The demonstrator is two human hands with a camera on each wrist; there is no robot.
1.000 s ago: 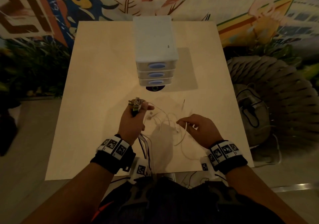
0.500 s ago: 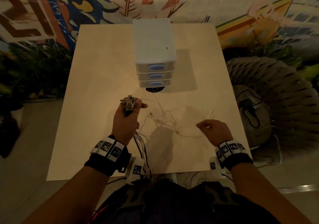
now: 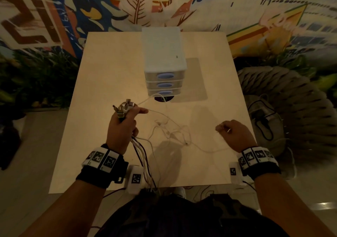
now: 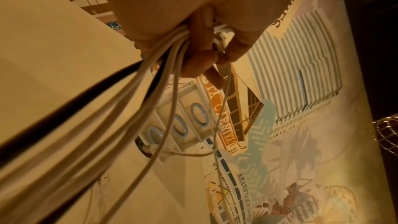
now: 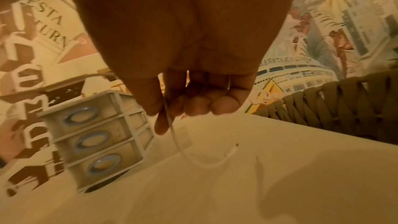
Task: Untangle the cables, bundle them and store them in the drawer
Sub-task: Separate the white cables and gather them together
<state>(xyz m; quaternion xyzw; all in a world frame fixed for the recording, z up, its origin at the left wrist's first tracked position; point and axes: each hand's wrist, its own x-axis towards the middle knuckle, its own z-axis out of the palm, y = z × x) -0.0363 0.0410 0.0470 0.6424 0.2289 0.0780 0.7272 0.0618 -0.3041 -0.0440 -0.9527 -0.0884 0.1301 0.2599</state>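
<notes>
My left hand [image 3: 125, 120] grips a bunch of cables with their plug ends [image 3: 124, 107] sticking up above the fist; the cords [image 3: 144, 156] hang down past the table's near edge. The wrist view shows white and dark cords [image 4: 150, 77] running through that fist. A thin white cable [image 3: 175, 132] lies in loose tangled loops on the table between my hands. My right hand [image 3: 229, 132] pinches one end of it, held out to the right. Its connector end [image 5: 231, 152] dangles below the fingers [image 5: 200, 105]. The small white three-drawer unit [image 3: 164, 67] stands at mid table, all drawers closed.
The light wooden table [image 3: 102, 83] has a dark round hole [image 3: 162, 99] just in front of the drawer unit. A woven grey chair [image 3: 291, 105] with a dark cord on it stands at the right. A painted mural wall [image 3: 54, 14] lies behind.
My right hand has moved out to the right with the thin white cable end, stretching the loops. My left hand has shifted slightly left, still holding the bunch.
</notes>
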